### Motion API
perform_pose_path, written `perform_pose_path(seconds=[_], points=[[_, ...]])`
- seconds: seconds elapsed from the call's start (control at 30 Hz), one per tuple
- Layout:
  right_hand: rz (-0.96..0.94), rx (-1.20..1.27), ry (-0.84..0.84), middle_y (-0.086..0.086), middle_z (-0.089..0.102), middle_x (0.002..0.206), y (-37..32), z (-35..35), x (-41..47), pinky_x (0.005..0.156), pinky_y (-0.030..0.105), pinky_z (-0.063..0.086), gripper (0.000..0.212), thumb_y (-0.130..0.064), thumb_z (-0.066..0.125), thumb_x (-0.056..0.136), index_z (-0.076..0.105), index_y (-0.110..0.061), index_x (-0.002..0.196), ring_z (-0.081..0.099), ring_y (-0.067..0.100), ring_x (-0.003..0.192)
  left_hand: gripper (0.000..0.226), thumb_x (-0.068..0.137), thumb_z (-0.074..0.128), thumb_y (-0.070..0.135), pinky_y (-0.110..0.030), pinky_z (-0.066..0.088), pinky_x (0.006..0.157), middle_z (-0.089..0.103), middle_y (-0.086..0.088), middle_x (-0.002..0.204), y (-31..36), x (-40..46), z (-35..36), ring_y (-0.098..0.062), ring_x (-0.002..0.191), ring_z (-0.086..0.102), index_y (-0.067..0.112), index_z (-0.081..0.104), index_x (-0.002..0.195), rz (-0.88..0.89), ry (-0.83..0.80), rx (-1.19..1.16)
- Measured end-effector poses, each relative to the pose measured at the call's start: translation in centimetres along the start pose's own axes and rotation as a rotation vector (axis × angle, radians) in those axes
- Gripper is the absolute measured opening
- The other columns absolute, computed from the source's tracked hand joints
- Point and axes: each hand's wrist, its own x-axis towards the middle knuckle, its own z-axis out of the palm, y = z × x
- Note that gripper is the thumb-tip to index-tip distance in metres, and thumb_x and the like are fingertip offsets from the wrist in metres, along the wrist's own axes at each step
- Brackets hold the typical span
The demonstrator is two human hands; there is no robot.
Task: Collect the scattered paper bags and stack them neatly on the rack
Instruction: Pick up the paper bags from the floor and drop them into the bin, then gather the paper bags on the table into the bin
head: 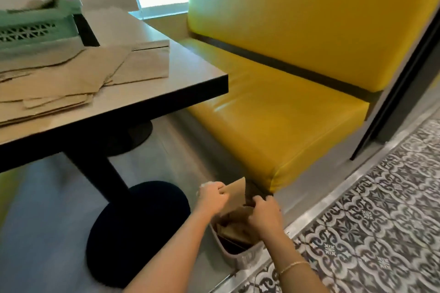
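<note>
A brown paper bag was held between both hands low down by the floor, beside the front corner of the yellow bench. The left hand was curled round the bag's left edge, its fingers pinching the paper near the top. The right hand was closed on the bag's lower right part, knuckles up, with a thin gold bracelet seen on that wrist. The bag stood tilted, one flat tan corner raised above the hands; the paper looked plain, creased and unprinted. Its lower part was hidden behind the right hand.

Directly beneath the hands a pale bin was set on the floor, and more brown paper was seen crumpled inside it. Whether the held bag touched that paper could not be told.

To the left of the bin the round black base of the table was seen, with its post rising to the tabletop. On the tabletop, well apart from the hands, a loose pile of flat brown bags was spread, overlapping at uneven angles, with one further bag lying partly clear to the right of the pile. Behind the pile a green slatted crate was placed, a black bar crossing in front of it. Patterned black-and-white tiles covered the floor on the right.
</note>
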Motion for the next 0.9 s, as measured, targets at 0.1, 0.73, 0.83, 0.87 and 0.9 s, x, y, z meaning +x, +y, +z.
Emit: perform_pose_path(seconds=[0.1,0.73,0.83,0.87,0.9], points=[[-0.005,-0.028,-0.028,0.009,0.044,0.130,0.6,-2.8,-1.8,0.102,0.033,0.035,0.040,-0.019,0.045,0.092,0.043,-0.020,0.132,0.040,0.026,0.123,0.045,0.089,0.056,0.038,-0.037,0.038,0.101,0.048,-0.004,0.130,0.0,-1.2,1.0,-0.025,0.124,0.038,0.028,0.048,0.132,-0.068,-0.104,0.182],[-0.373,-0.066,0.060,0.006,0.066,0.110,-17.0,-33.0,-9.5,0.073,0.027,0.047,0.024,-0.020,0.047,0.094,0.064,-0.014,0.110,0.062,0.020,0.091,0.025,0.093,0.051,0.027,-0.025,0.045,0.092,0.059,0.001,0.120,16.7,-13.7,-22.5,-0.015,0.109,0.056,0.023,0.060,0.116,0.013,-0.097,-0.048],[-0.415,-0.077,0.044,0.006,0.066,0.111,-19.7,-35.0,-9.7,0.066,0.027,0.044,0.025,-0.020,0.048,0.094,0.063,-0.013,0.113,0.063,0.022,0.088,0.023,0.092,0.052,0.027,-0.025,0.046,0.091,0.061,0.003,0.116,18.4,-15.1,-25.4,-0.013,0.105,0.058,0.023,0.062,0.113,0.049,-0.058,-0.071],[-0.434,-0.089,0.036,0.004,0.065,0.113,-20.7,-35.2,-9.5,0.066,0.025,0.042,0.026,-0.022,0.049,0.094,0.062,-0.015,0.116,0.063,0.021,0.091,0.024,0.092,0.052,0.027,-0.027,0.047,0.091,0.062,0.003,0.115,18.6,-15.5,-26.4,-0.013,0.104,0.059,0.023,0.062,0.113,0.053,-0.033,-0.081],[-0.452,-0.100,0.018,0.003,0.064,0.116,-21.5,-35.1,-9.3,0.069,0.024,0.042,0.028,-0.024,0.050,0.094,0.061,-0.016,0.118,0.062,0.020,0.096,0.024,0.092,0.052,0.027,-0.028,0.048,0.091,0.063,0.002,0.114,18.8,-15.8,-27.3,-0.013,0.103,0.059,0.022,0.063,0.112,0.051,-0.002,-0.085]])
